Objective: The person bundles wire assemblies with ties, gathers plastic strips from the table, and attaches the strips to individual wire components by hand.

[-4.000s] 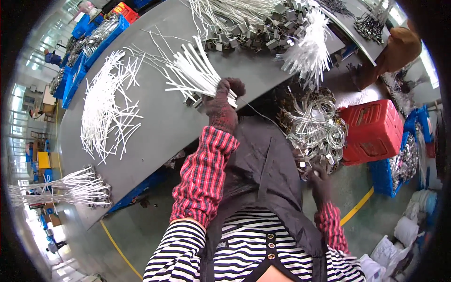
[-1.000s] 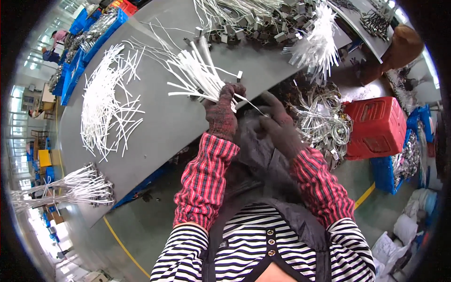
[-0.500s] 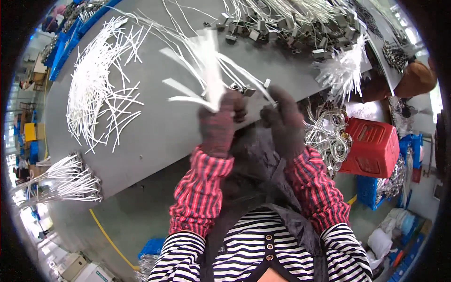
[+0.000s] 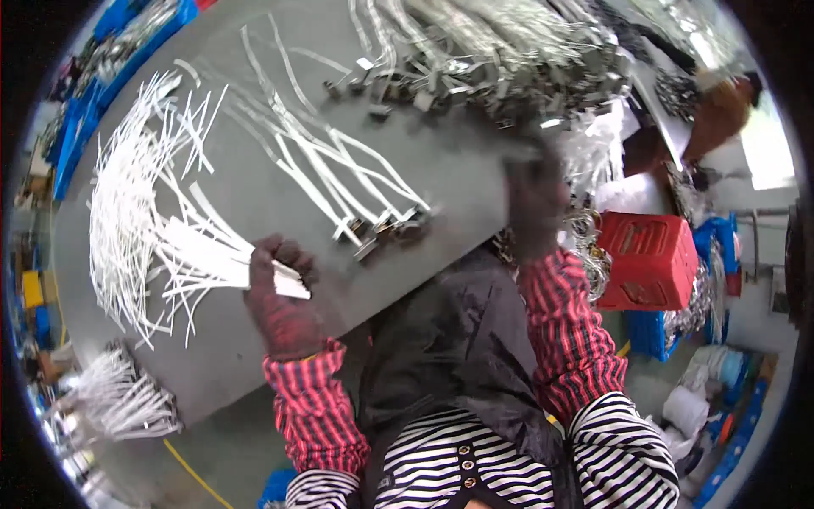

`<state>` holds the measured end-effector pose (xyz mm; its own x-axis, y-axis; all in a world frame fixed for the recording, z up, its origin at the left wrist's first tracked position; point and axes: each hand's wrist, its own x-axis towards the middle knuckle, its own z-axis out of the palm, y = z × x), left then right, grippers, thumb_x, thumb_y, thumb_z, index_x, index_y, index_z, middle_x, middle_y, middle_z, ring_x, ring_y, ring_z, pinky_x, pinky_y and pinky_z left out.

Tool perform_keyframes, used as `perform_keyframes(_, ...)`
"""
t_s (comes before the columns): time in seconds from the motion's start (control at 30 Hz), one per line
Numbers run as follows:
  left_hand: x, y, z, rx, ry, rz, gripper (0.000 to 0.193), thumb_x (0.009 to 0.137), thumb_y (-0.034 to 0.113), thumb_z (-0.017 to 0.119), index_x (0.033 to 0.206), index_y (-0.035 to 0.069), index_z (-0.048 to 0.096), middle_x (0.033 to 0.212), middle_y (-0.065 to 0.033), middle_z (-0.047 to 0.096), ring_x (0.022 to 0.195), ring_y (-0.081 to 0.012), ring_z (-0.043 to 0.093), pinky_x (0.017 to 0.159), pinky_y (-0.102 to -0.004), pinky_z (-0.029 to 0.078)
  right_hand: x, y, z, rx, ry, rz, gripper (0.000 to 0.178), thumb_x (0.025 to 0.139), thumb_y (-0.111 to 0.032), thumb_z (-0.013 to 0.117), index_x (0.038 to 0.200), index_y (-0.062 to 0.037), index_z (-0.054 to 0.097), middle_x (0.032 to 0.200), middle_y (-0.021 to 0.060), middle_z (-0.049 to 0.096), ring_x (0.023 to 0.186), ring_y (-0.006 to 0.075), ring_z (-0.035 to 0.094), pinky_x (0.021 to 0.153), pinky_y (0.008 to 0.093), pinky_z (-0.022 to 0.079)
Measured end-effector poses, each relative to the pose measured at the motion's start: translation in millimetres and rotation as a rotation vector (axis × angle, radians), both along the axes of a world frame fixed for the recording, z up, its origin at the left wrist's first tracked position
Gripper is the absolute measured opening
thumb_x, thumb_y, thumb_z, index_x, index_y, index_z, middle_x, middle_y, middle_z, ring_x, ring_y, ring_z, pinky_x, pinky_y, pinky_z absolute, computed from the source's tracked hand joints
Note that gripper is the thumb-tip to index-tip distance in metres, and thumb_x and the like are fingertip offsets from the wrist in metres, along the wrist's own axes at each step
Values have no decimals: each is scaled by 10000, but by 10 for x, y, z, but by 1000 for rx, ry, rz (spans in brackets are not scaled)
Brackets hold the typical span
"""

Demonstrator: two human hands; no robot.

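Note:
My left hand (image 4: 282, 293), in a dark glove, is closed round a bundle of white strips (image 4: 216, 254) at the edge of a loose heap of thin white tubes (image 4: 140, 195). To its right lie several thin cables (image 4: 326, 165), white-sleeved near their small metal ends (image 4: 386, 229). My right hand (image 4: 534, 191), gloved too and smeared by motion, is over the right side of the table, just below a large pile of cables with metal ends (image 4: 475, 85). Its fingers are too blurred to show whether it holds anything.
The grey table (image 4: 263, 339) has its near edge running diagonally before me. More white-sleeved cables (image 4: 127, 394) lie at its left corner. Clear plastic strips (image 4: 593, 153) and coiled cables (image 4: 585, 242) are at the right, beside a red plastic container (image 4: 649, 259).
My left hand has moved left and down with the white strips. Cables that were near both hands now lie on the table. My right hand has moved right, towards the cable pile.

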<state>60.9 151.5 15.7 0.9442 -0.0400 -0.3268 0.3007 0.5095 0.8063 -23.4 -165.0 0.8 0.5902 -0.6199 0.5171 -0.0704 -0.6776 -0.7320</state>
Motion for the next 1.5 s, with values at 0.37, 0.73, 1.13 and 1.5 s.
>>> perform_keyframes(0.37, -347, -985, 160, -209, 4, -555, 412, 982, 293, 613, 1274, 19, 518, 899, -65, 591, 814, -212, 632, 715, -326, 553, -331, -195, 198, 727, 125, 98, 185, 867, -190, 716, 970, -61, 631, 701, 43, 624, 565, 106, 574, 488, 238, 444)
perform_keyframes(0.73, -1005, -2201, 69, -38, 200, -401, 214, 912, 290, 608, 868, 82, 628, 614, 24, 512, 429, -130, 420, 389, -315, 327, -1667, 852, 380, -184, 466, 304, 192, 759, -90, 748, 939, -53, 694, 858, 171, 666, 765, 341, 635, 688, 416, 532)
perform_keyframes(1.13, -768, -2052, -351, -314, 204, -366, 294, 963, 373, 620, 1004, 82, 637, 857, -95, 696, 761, -293, 686, 660, -430, 565, -4974, 547, -708, 1137, 535, -476, 230, 832, -99, 643, 1055, -39, 634, 717, 38, 579, 485, 137, 506, 422, 290, 398)
perform_keyframes(1.5, -413, -1556, -89, -280, -40, -258, 293, 991, 339, 593, 1090, 64, 608, 953, -121, 688, 851, -323, 676, 730, -470, 571, -5841, 260, -1213, 1075, 412, -458, 233, 836, -91, 651, 1055, -16, 626, 690, 54, 576, 465, 146, 515, 385, 297, 406)
